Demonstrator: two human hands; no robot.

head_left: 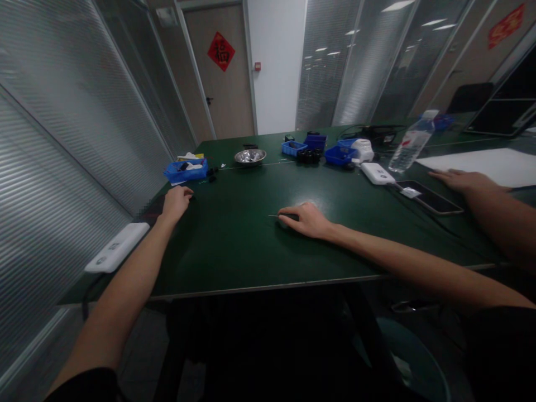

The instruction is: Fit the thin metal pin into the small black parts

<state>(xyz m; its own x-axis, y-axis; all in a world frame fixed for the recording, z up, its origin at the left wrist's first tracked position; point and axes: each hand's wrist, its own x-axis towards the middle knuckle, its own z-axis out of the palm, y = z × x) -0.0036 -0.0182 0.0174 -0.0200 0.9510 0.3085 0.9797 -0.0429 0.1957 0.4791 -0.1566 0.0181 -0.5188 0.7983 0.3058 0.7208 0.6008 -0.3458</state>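
My right hand point(307, 220) rests low over the green table, its fingers closed round a small screwdriver point(273, 216). The thin metal shaft points left, and most of the dark handle is hidden in the palm. On the left side of the table, my left hand point(176, 200) has its fingers curled together. A small dark bit shows at its fingertips, too small to name. Beyond that hand sits a blue bin point(186, 173) with small parts in it. Several black pieces point(212, 174) lie just right of the bin.
A metal bowl point(250, 158) stands at the back, with blue trays point(294, 148) to its right. White power banks point(117, 247) lie left and right. A water bottle point(412, 143) and phone point(431, 196) are at right, near another person's hand point(464, 180) on white paper.
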